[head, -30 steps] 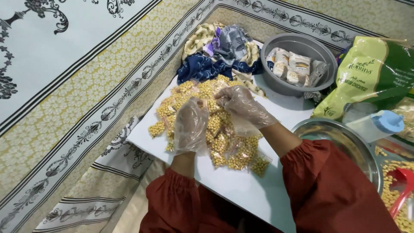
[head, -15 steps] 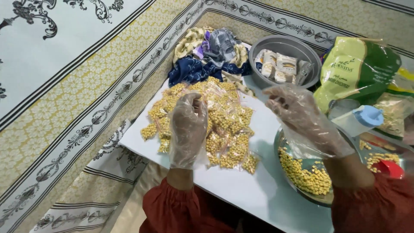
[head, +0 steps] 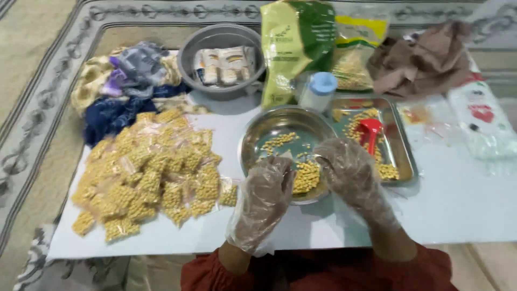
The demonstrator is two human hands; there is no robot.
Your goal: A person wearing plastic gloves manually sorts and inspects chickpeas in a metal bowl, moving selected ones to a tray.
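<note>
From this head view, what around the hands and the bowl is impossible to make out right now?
- Left hand and right hand: loose clear gloves and motion blur hide any grip.
- Steel bowl: near rim and part of the yellow pellets covered by both hands.
- Red scoop in the tray: handle blurred.
- Small packets in the grey basin: contents too small.

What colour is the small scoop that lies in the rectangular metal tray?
The scoop is red, seen in the head view, lying among yellow kernels in the tray.
</note>
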